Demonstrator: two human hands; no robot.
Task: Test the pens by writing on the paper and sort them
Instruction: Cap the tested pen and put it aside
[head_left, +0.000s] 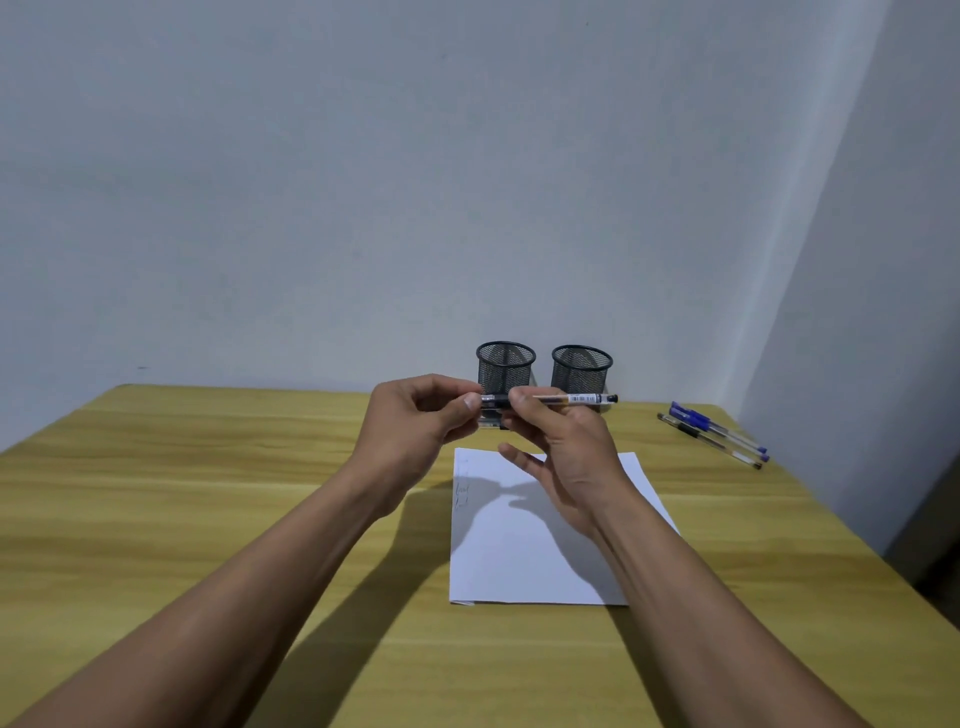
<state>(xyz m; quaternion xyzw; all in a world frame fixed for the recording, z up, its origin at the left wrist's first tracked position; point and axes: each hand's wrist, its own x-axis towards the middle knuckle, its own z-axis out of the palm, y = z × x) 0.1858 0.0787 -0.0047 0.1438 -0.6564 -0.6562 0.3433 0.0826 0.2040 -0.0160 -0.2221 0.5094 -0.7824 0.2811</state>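
Both hands hold one black-ended clear pen (576, 399) level above the table, in front of the two mesh cups. My left hand (421, 421) pinches its left end, where the cap sits. My right hand (563, 457) grips the barrel just right of that, and the rest of the pen sticks out to the right. Below lies a white sheet of paper (524, 556) with a few faint scribbles (461, 491) near its upper left corner. Two black mesh cups stand side by side at the back, the left cup (505, 366) and the right cup (582, 369). Neither cup's inside is visible.
Three pens (714, 434) lie together on the wooden table (208, 493) at the far right, two with blue caps and one black. A wall closes the back, and another wall meets the table's right edge.
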